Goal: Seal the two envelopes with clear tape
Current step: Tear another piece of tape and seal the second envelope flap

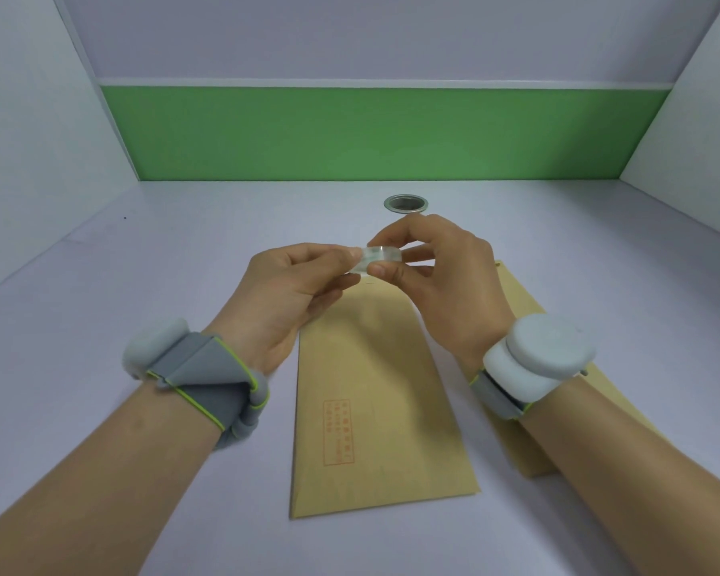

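Tape roll [380, 258] held in air btwn both hands, above top edge of center envelope [375, 401]. Right hand [437, 276] pinches roll w/ thumb + fingers; left hand [292, 284] fingertips pinch its left side. 2nd envelope [528, 309] to the right, partly under right arm. Both flat on desk [100, 284]. Metal grommet [406, 203] behind.

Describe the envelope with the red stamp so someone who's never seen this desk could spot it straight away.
On the pale desk, two brown envelopes lie under the hands. The stamped envelope lies in the middle between the forearms, fully visible. Unlike the second envelope, mostly hidden under the right arm, it bears a red printed block near its left edge.
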A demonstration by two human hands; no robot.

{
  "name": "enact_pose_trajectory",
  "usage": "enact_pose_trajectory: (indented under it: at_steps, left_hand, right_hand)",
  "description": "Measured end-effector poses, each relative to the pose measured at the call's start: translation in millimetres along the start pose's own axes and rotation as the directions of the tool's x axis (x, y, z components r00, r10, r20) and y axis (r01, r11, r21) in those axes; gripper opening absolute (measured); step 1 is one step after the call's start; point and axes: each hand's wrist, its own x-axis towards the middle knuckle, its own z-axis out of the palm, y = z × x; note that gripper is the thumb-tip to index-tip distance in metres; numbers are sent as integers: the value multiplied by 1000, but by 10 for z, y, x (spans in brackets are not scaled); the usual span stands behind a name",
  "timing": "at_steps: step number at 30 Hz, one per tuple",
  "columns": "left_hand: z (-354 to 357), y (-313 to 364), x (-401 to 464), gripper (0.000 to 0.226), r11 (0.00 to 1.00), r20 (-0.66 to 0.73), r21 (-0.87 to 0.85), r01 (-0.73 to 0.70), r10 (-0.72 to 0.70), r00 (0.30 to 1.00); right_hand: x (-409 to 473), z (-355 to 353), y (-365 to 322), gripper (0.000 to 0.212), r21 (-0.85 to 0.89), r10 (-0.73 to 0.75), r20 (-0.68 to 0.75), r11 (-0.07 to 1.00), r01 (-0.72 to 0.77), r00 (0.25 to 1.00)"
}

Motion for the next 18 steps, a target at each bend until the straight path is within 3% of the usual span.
enact_pose_trajectory:
  at_steps: [8,18]
  left_hand:
    - [-13,13,-3,14,994,112,-78,75,-67,991]
    - [-9,9,-12,14,996,181,-81,35,-20,983]
  right_hand:
    - [-11,0,-33,12,33,-33,-46,999,34,998]
    - [-12,2,-44,13,70,-38,-25,997,39,999]
